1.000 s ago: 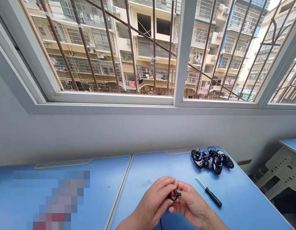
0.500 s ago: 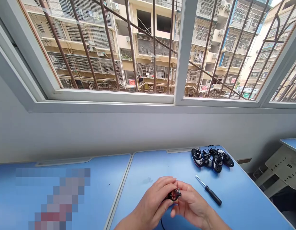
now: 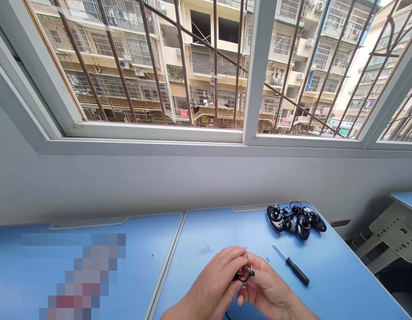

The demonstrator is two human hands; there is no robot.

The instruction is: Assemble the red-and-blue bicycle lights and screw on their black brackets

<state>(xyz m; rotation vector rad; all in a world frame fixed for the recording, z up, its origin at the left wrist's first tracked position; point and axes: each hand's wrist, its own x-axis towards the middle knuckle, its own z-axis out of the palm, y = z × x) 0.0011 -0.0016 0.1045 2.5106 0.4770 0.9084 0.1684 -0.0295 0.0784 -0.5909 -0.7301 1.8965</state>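
Blue desktop (image 3: 206,231) fills the lower part of my remote view, and I read the scene from the nearest objects outward. At the desk's near edge, the person's left hand (image 3: 209,282) and right hand (image 3: 268,291) are together, their fingertips (image 3: 232,258) clamped from both sides on a small black ring-shaped part (image 3: 244,274) with a bright metal centre; its exact kind is too small for me to tell. A thin black cable (image 3: 228,316) shows below the hands at the lower edge of the frame. Just right of the right hand, a small screwdriver (image 3: 294,270) with a black handle and slim metal shaft lies diagonally on the desk, untouched. Two tiny specks (image 3: 268,259) lie between that hand and the screwdriver, too small for me to name. Farther back, near the desk's far edge, sits a cluster of glossy black oval shells (image 3: 294,222) joined by thin wires. Left of a seam, a second blue desk (image 3: 152,231) bears a pixelated patch (image 3: 82,275) that I cannot identify. At far right stands a pale slotted panel (image 3: 399,233) beneath a third blue desktop (image 3: 406,198). Beyond rise a grey wall (image 3: 192,186), a white window frame (image 3: 259,66), iron bars (image 3: 151,58) and barred apartment blocks (image 3: 92,44).
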